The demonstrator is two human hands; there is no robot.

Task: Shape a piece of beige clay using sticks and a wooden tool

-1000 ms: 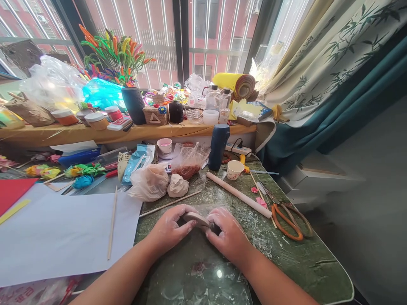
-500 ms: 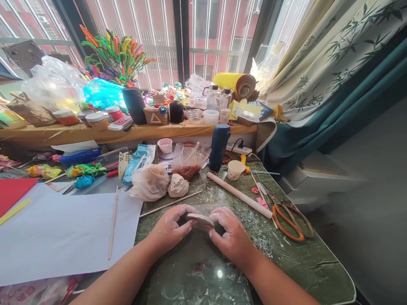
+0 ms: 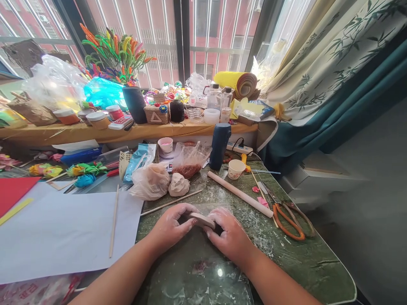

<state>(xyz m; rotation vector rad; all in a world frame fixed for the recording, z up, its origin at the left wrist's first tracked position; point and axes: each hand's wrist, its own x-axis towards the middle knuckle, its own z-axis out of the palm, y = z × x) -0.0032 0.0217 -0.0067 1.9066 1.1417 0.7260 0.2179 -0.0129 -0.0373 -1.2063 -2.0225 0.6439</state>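
Observation:
Between my hands is a flat, greyish slab of clay (image 3: pixel 202 219), seen nearly edge-on above a clear board (image 3: pixel 190 271). My left hand (image 3: pixel 174 224) pinches its left end, thumb in front and fingers behind. At the opposite end, my right hand (image 3: pixel 228 231) grips it the same way. White residue coats the fingers of both hands. Beyond them lie a lump of pale clay (image 3: pixel 178 185), a thin wooden stick (image 3: pixel 171 202) and a pale rolling pin (image 3: pixel 240 194).
Scissors with orange handles (image 3: pixel 289 222) lie at the right. A dark blue bottle (image 3: pixel 220 147) and a paper cup (image 3: pixel 236 169) stand behind the rolling pin. White paper (image 3: pixel 63 233) covers the left side, with a stick (image 3: pixel 113 222) on it. Bags (image 3: pixel 151 182) sit further back.
The clay slab has tilted slightly, its right end lower, and my right fingers have shifted a little over it. Both hands keep their hold; the objects around stay put.

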